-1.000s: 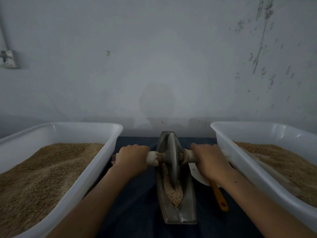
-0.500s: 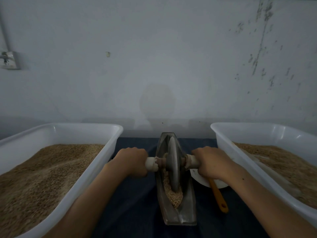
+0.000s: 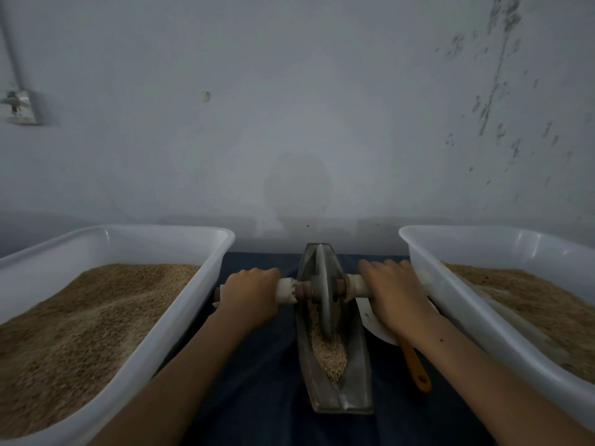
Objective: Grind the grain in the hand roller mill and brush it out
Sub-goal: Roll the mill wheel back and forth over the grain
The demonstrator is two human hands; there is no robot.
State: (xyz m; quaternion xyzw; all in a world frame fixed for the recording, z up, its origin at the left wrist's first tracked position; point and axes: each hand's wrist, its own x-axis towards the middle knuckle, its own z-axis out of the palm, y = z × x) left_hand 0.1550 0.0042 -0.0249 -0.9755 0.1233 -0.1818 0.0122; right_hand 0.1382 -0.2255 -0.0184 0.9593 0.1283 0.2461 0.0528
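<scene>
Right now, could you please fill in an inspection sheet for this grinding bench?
Surface: dark blue cloth covers the bench between the tubs.
Job's things: metal trough lies lengthwise in the middle, with grain piled in its near half; the wheel stands upright in it on a cross axle.
Clutter: left tub and right tub, both white, hold brown grain; an orange handle with a white head lies beside the trough, under the right forearm.
Grippers: left hand grips the left axle handle; right hand grips the right one.
Cables: nothing seen.
Surroundings: pale wall, marked at upper right; a fitting at left.
</scene>
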